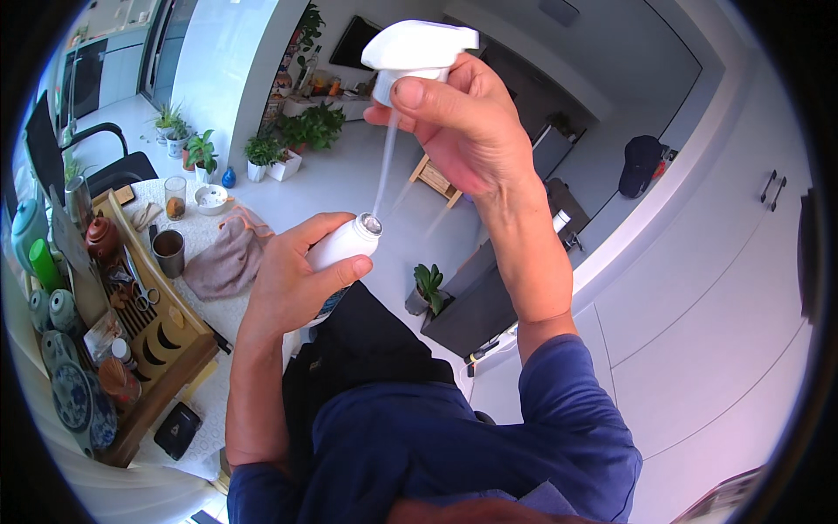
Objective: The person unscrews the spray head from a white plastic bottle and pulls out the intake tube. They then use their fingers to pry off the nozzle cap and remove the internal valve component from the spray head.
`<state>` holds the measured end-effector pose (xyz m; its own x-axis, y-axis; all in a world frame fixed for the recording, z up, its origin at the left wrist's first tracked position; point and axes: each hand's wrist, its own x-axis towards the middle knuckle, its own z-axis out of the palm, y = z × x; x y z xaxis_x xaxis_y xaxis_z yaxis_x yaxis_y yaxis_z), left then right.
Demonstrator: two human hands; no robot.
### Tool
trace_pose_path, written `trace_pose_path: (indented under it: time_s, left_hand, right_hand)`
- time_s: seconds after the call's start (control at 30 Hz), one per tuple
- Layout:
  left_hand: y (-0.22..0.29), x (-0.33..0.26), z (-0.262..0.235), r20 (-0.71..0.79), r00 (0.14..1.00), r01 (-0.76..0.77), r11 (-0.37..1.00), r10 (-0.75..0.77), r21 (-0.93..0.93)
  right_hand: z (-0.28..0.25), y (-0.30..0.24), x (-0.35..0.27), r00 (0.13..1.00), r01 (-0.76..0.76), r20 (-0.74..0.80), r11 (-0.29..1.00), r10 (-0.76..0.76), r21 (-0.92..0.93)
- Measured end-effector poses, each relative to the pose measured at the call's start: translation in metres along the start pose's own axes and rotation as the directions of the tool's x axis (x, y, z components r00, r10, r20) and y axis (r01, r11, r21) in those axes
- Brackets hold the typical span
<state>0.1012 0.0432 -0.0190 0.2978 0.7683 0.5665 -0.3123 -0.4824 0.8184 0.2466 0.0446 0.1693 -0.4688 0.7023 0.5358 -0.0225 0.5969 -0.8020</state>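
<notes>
Midair, the right hand (pixel 471 118) holds the spray head (pixel 415 48) above bottle rim (pixel 361 225)

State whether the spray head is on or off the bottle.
Off: the right hand holds the spray head above the white bottle, its tube exposed.

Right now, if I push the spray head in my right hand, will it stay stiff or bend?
The white spray head looks like moulded plastic, so it is probably light and fairly stiff. Its long, thin, translucent tube would likely flex if pressed against the white bottle. The broad top over that slim tube may make it tip easily if set down.
</notes>
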Motion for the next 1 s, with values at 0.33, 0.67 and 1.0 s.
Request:
trace_pose_path:
  time_s: [0.33,0.67,1.0]
  left_hand:
    - [0.001,0.0,-0.001,-0.033,0.999,-0.01,1.0,0.011,0.03]
    - [0.004,-0.001,-0.002,-0.043,0.999,0.026,0.999,-0.026,0.018]
    - [0.001,0.0,-0.004,-0.055,0.998,-0.031,0.999,0.032,0.011]
  right_hand:
    - [-0.004,0.028,-0.002,0.999,0.04,-0.026,0.965,-0.034,0.257]
    - [0.02,0.022,-0.005,0.999,0.033,0.014,0.909,-0.042,0.416]
    - [0.006,0.023,0.005,0.98,0.048,-0.193,0.998,-0.04,0.038]
